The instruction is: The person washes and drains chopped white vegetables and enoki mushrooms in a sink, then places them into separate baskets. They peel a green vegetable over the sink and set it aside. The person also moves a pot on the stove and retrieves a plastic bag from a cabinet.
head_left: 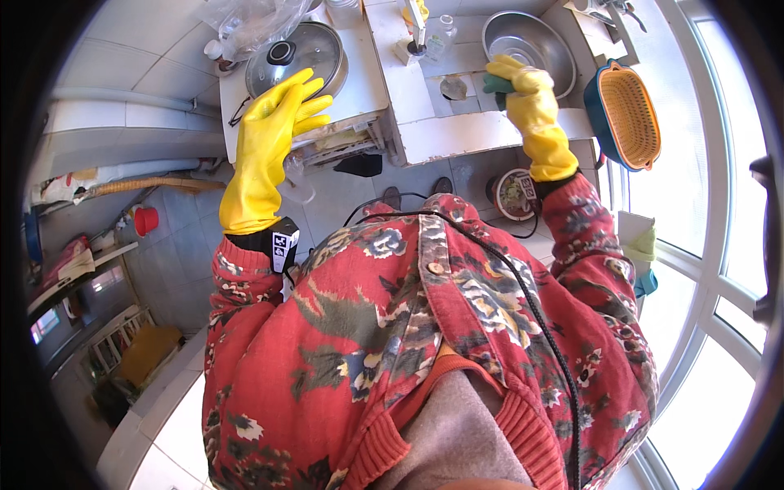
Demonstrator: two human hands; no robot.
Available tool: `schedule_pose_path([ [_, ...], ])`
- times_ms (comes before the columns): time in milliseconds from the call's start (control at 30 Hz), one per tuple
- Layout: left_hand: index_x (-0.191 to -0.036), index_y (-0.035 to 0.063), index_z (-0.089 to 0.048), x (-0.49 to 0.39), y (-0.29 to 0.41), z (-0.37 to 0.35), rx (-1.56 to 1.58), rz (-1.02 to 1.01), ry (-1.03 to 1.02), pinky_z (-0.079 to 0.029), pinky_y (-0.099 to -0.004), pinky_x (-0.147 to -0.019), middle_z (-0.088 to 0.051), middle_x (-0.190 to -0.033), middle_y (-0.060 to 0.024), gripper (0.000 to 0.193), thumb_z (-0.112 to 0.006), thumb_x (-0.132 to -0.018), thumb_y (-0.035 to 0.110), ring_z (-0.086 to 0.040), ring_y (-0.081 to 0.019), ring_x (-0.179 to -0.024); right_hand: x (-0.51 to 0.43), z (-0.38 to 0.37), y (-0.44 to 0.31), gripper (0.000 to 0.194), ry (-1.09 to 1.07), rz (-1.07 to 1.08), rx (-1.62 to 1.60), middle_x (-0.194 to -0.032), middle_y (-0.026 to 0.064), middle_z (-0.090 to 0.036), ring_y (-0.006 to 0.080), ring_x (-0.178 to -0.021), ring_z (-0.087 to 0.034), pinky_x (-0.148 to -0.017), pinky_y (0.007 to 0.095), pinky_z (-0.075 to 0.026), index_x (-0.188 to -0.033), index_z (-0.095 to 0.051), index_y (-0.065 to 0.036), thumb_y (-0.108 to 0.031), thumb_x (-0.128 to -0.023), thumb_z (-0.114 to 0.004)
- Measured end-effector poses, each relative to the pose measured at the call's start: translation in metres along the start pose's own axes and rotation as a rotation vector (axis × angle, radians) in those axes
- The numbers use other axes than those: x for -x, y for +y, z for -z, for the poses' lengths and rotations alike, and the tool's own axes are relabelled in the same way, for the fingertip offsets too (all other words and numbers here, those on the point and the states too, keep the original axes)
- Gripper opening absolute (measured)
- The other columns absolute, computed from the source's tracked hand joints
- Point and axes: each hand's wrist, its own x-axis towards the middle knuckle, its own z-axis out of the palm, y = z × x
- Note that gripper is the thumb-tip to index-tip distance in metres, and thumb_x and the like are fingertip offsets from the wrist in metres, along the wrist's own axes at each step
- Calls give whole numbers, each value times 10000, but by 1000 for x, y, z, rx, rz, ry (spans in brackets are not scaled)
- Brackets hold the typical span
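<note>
My left hand point(272, 128), in a yellow rubber glove, is raised with its fingers apart and nothing in them. It is in front of a pan with a glass lid point(321, 52) and black knob on the white counter point(361, 92). My right hand point(533, 98), also gloved in yellow, grips a green scouring pad point(495, 84), mostly covered by the fingers. That hand is above the front right of a tiled sink point(471, 105). Just behind it, a stainless steel basin point(511, 46) sits in the sink, partly hidden by the glove.
A clear bottle point(438, 46) stands left of the basin. An orange and blue colander point(628, 116) is at the right, near the window. Clear plastic bags point(260, 24) lie behind the pan. Below the sink is a waste bucket point(516, 195). A black cable point(527, 288) crosses my jacket.
</note>
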Motion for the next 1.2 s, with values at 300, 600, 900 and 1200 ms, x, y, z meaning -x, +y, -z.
schedule_pose_path([
  [300,-1510,-37,-626,-8,-20,5,45,28,99,-666,-400,-953,-724,-1414,-213,461,-636,-1155,256,-772,-331,-1205,18,-99,-79,361,-414,424,451,-1206,83,-649,337,-1173,-682,-892,406,-617,-1148,-725,-152,-103,-792,-754],
  [600,-1490,-28,-650,-32,-24,-39,-28,97,26,-666,-375,-926,-746,-1374,-193,444,-657,-1142,247,-784,-302,-1166,35,-7,-22,374,-280,357,412,-1243,130,-709,384,-1023,-746,-885,436,-624,-1219,-743,-152,-128,-846,-721],
  [900,-1745,9,-280,-116,-36,-178,-794,-556,-409,-297,-436,-1344,-388,-1765,-242,1232,-986,-810,390,-352,-354,-1654,-6,79,-12,519,-243,-328,-132,-1297,154,-795,244,-1072,-767,-880,330,-600,-1165,-853,-52,197,-788,-599],
  [1200,-1677,238,-418,-134,-64,-261,334,119,-911,-591,-402,-1015,-567,-1547,-45,909,-784,-966,669,-619,-207,-1348,-56,18,-44,272,560,-466,-472,-1265,146,-793,212,-1112,-754,-1019,337,-602,-1297,-760,40,-26,-1054,-656],
])
